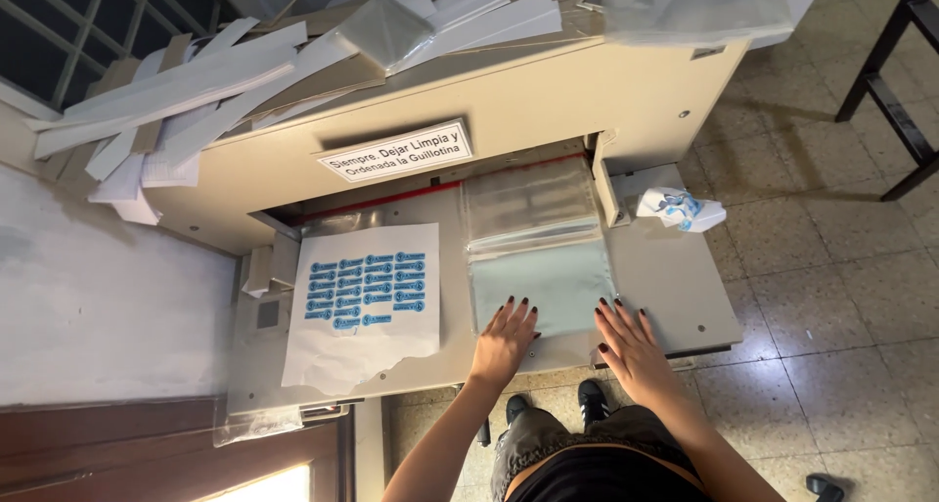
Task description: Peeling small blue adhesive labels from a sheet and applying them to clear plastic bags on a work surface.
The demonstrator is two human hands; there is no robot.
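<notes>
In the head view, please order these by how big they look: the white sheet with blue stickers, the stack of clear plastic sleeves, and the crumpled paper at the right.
1. White sheet with blue stickers
2. Stack of clear plastic sleeves, close in size to the sheet, so this order is unsure
3. Crumpled paper, clearly the smallest

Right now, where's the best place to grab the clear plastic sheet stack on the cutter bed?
Probably the near edge of the plastic sheet stack, taken from the front. It lies flat, its far end under the cutter opening. The left hand and right hand already rest at that edge; pinching both near corners should keep the slippery sheets together.
</notes>
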